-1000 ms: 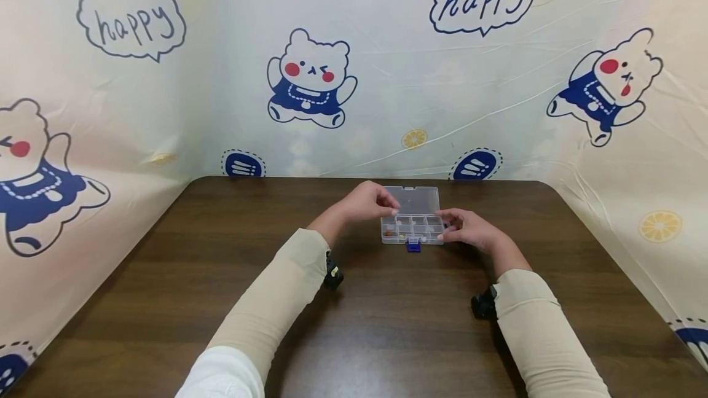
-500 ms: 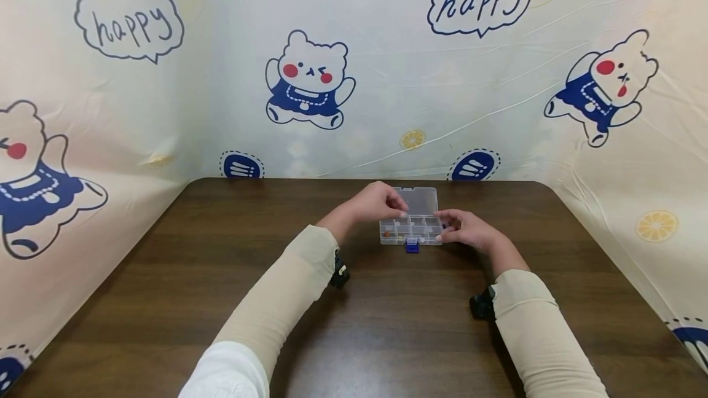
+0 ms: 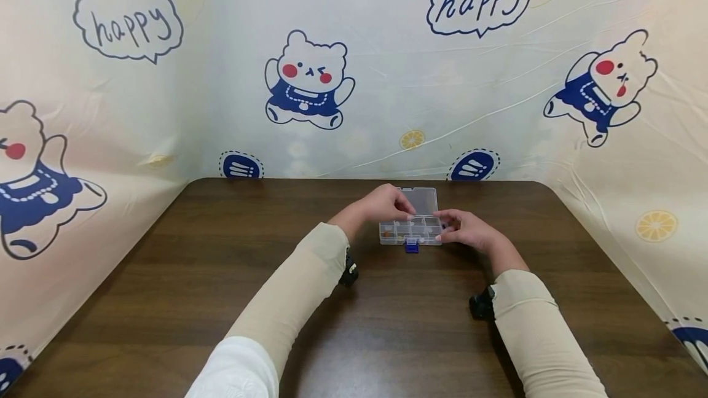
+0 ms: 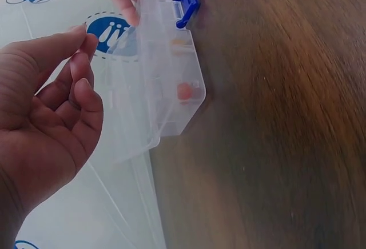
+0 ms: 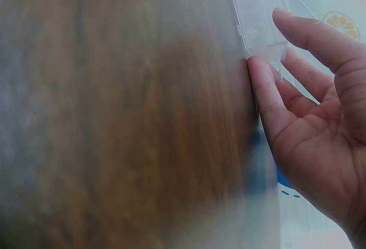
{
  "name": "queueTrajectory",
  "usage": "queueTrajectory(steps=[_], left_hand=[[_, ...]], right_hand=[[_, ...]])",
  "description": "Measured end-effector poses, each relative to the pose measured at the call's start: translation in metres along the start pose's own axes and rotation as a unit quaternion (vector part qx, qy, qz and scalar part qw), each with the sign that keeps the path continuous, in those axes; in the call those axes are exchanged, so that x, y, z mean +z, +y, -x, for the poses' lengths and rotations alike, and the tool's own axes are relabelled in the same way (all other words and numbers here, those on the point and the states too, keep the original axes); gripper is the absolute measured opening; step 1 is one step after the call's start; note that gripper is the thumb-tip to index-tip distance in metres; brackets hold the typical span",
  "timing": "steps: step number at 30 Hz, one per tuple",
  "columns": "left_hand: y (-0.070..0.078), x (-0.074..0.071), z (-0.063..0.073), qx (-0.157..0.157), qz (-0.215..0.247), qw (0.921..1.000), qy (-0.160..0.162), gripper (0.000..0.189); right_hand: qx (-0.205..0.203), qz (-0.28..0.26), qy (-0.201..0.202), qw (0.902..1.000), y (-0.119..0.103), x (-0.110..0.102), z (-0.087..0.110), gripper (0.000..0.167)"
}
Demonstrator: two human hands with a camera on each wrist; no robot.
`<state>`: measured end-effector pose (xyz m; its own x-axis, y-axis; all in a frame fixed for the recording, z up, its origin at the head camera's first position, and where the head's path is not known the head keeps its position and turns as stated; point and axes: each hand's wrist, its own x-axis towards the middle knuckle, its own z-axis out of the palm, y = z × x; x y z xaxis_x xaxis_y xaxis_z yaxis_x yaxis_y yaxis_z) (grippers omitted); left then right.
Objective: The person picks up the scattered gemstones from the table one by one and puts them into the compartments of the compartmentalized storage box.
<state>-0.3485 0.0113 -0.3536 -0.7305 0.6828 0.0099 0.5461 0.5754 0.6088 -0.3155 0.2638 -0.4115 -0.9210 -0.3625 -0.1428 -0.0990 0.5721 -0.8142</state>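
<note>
A clear plastic compartment box (image 3: 387, 241) lies on the table with its lid (image 3: 424, 200) folded open toward the back. A blue latch (image 3: 412, 247) hangs at its front. My right hand (image 3: 470, 229) holds the box's right end, thumb near the front corner and a finger near the back one. Above the back compartments is my left hand (image 3: 387, 202), thumb and index fingertips brought together, the other fingers curled in; I cannot tell whether something small is between the tips. In the left wrist view, a round orange piece (image 4: 185, 92) and a yellowish piece (image 4: 182, 44) show through the wall.
The box stands near the far edge of a brown wooden table (image 3: 387, 336). Behind it hangs a pale printed cloth (image 3: 387, 97) with cartoon bears, which also closes in both sides. Small whitish pieces show in some other compartments.
My left hand has moved right over the compartments, its fingertips kept together. The right hand has stayed on the box's right end, and the box has not visibly moved.
</note>
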Motion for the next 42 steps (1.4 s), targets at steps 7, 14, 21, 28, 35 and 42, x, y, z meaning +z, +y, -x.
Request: queueTrajectory(steps=[7, 14, 21, 28, 35, 42], left_hand=[[0.001, 0.007, -0.008, -0.011, 0.004, 0.9999, -0.003, 0.014], [0.006, 0.013, -0.013, -0.025, 0.032, 0.9991, -0.010, 0.010], [0.007, 0.023, -0.020, -0.026, 0.024, 0.9993, -0.004, 0.007], [0.002, 0.036, -0.025, -0.032, 0.036, 0.9988, 0.000, 0.008], [0.004, 0.043, -0.027, -0.041, 0.040, 0.9979, 0.028, 0.010], [0.004, 0.050, -0.028, -0.053, 0.032, 0.9978, 0.025, 0.009]], right_hand=[[0.002, -0.004, 0.000, 1.0000, 0.000, 0.000, 0.000, 0.069], [0.006, -0.005, 0.002, 1.0000, 0.000, -0.001, 0.000, 0.068], [0.000, -0.001, -0.001, 1.0000, 0.001, -0.002, 0.000, 0.069], [-0.001, -0.002, -0.004, 1.0000, 0.000, -0.001, 0.002, 0.068], [-0.001, -0.001, -0.004, 1.0000, -0.001, -0.001, 0.002, 0.068], [-0.005, -0.011, -0.004, 0.9999, -0.001, -0.002, 0.004, 0.067]])
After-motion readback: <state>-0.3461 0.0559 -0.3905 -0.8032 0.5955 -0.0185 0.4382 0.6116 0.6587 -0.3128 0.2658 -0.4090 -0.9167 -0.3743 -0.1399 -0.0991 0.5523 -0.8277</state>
